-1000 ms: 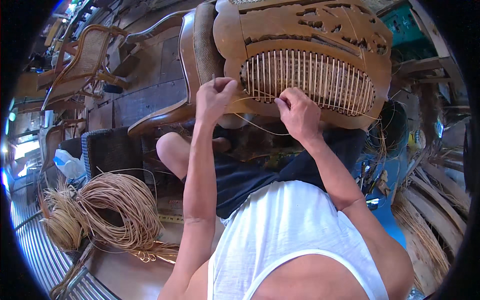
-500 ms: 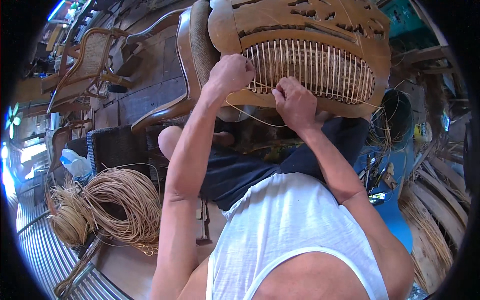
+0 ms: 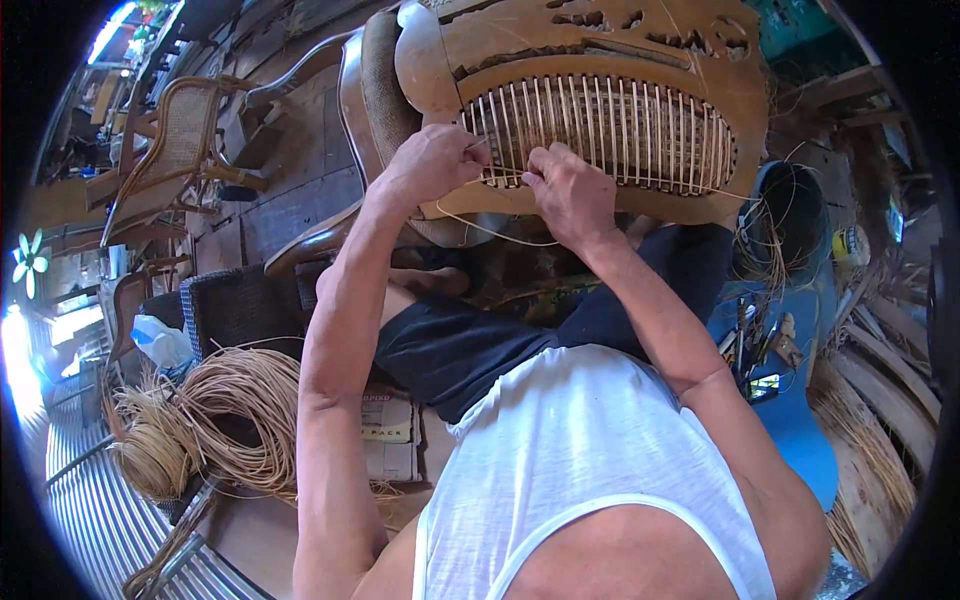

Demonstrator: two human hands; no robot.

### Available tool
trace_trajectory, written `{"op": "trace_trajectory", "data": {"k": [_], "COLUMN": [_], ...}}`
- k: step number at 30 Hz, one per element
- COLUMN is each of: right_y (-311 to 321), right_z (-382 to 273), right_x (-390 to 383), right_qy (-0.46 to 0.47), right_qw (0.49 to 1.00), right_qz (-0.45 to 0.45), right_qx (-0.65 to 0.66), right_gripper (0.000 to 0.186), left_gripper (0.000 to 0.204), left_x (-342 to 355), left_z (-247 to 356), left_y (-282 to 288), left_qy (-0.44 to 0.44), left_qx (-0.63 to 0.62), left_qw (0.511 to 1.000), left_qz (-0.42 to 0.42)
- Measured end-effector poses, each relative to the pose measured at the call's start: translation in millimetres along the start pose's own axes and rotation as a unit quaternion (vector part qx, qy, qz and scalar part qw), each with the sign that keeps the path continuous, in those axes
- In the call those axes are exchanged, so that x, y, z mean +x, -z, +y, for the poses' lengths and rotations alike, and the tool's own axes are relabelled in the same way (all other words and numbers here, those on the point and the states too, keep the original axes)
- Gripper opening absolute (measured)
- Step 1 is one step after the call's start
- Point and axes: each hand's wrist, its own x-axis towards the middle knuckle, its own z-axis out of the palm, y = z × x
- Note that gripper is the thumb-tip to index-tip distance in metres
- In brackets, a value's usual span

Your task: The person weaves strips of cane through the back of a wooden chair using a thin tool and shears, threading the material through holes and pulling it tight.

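A carved wooden chair frame (image 3: 440, 60) lies across my lap, its oval opening strung with several pale cane strands (image 3: 590, 130) running side by side. At the opening's left end my left hand (image 3: 430, 168) is closed in a pinch; a thin pale piece shows at its fingertips, too small to name. My right hand (image 3: 575, 195) pinches a thin cane strand (image 3: 510, 178) by the opening's lower rim. A loose loop of cane (image 3: 490, 228) hangs below between both hands.
Coiled cane (image 3: 250, 400) lies at lower left, near a white plastic bag (image 3: 160, 340). On the right are a dark bucket (image 3: 790, 215) with cane strands and tools (image 3: 755, 340) on a blue surface (image 3: 800, 430). A cane-seated chair (image 3: 185, 130) stands at far left.
My left hand has moved slightly down and left, and my right hand slightly left. The chair frame appears shifted a little left in the view.
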Motion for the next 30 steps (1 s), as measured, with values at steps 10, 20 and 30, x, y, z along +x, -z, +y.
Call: {"op": "trace_trajectory", "data": {"k": [10, 20, 30], "right_y": [4.4, 6.0, 7.6], "right_z": [0.4, 2.2, 1.7], "right_x": [3.8, 3.0, 5.1], "right_qy": [-0.026, -0.014, -0.017], "right_qw": [0.999, 0.999, 0.999], "right_qz": [-0.021, -0.001, -0.034], "right_qx": [0.026, 0.046, 0.033], "right_gripper": [0.014, 0.013, 0.012], "left_gripper": [0.030, 0.033, 0.036], "left_x": [14.4, 24.3, 22.0], "left_z": [8.1, 25.9, 15.3], "left_y": [8.2, -2.2, 3.5], "left_qy": [0.150, 0.227, 0.239], "left_qx": [-0.008, 0.065, -0.009], "left_qw": [0.988, 0.971, 0.970], "left_qz": [0.045, 0.044, 0.046]}}
